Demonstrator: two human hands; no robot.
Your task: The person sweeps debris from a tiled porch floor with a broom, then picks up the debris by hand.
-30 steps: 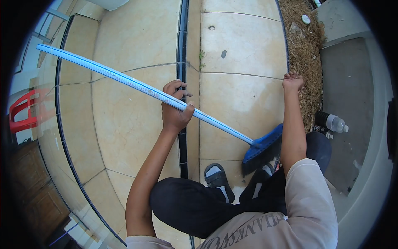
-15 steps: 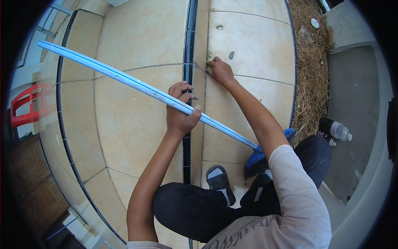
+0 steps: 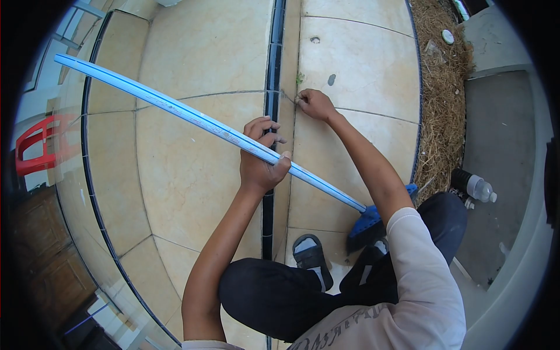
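A broom with a light-blue handle [image 3: 192,117] slants across the view, its blue head [image 3: 367,224] resting by my feet, partly behind my right arm. My left hand [image 3: 262,156] grips the handle around its middle, thumb over it and fingers partly loose. At the corner where the step's riser meets the lower tiles, my right hand [image 3: 316,105] is closed with fingertips pinched against the joint. Whatever lies between those fingertips is hidden or too small to make out. Just beyond them, a small green weed [image 3: 300,77] grows in the joint.
A step edge with black trim [image 3: 274,70] runs down the middle. Dry straw [image 3: 437,116] lines the right side, with a plastic bottle [image 3: 482,190] nearby. A red plastic chair [image 3: 36,153] stands at left. Sandals [image 3: 311,256] are on my feet.
My right hand has shifted slightly down along the joint, away from the weed, fingers still pinched. The whole view has moved a little; my left hand keeps its hold on the broom.
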